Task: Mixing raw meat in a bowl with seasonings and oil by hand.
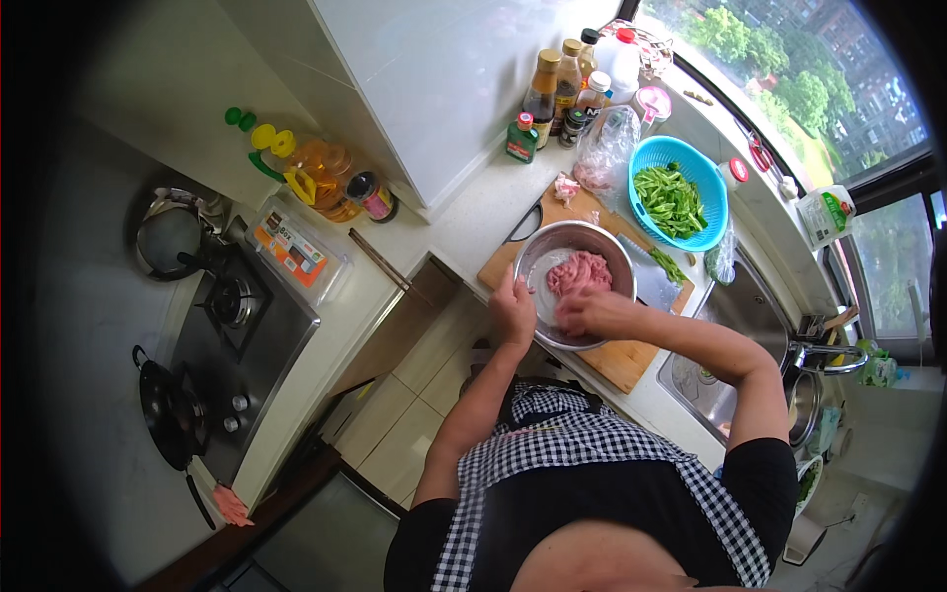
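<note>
A stainless steel bowl (627, 255) holds a mound of pink minced meat (581, 272). It stands on a wooden cutting board (618, 366). My left hand (514, 309) grips the bowl's left rim. Inside the bowl, my right hand (592, 312) is at the near edge of the meat; its fingers are blurred and partly hidden. Right of the bowl lies a broad knife blade (651, 285), partly covered, with cut green pepper pieces (668, 266) on it. A blue plastic colander (719, 200) full of sliced green peppers (669, 196) stands behind the board.
Several sauce bottles (544, 92) and a plastic bag (610, 144) stand at the back. A sink (762, 303) with a faucet (836, 357) is on the right. Leftward are chopsticks (379, 259) over the counter's edge, an oil bottle (325, 174), a gas stove (259, 348) and a wok (164, 414).
</note>
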`<action>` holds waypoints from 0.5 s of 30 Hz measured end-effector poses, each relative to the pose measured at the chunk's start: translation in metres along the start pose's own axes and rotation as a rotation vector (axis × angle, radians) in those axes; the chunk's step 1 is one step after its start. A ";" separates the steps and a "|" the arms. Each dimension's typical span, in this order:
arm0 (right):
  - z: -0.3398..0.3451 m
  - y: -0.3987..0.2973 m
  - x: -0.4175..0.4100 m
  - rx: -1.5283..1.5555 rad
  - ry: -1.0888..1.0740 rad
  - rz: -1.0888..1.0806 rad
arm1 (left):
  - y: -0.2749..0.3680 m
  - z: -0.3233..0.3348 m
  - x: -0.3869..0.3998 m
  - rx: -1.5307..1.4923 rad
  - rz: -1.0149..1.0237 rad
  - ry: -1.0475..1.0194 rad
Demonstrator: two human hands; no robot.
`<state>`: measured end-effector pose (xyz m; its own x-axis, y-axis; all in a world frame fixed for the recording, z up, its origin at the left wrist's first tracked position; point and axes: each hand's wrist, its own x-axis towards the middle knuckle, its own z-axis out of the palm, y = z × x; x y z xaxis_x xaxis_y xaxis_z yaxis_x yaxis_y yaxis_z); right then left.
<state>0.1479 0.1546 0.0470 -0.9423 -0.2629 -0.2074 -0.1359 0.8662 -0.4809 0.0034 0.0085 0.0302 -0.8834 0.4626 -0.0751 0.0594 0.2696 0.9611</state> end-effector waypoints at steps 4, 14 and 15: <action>-0.033 0.004 0.052 -0.365 0.234 -0.108 | -0.028 -0.002 0.006 0.210 0.347 0.178; -0.021 0.016 0.050 -0.163 0.262 -0.254 | -0.018 0.001 0.006 0.169 0.241 0.072; -0.025 0.013 0.046 -0.158 0.260 -0.257 | -0.018 -0.001 0.006 0.163 0.206 0.053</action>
<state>0.0953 0.1645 0.0522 -0.9149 -0.3805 0.1348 -0.4032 0.8463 -0.3482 -0.0034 0.0055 0.0127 -0.8679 0.4777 0.1359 0.3107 0.3088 0.8989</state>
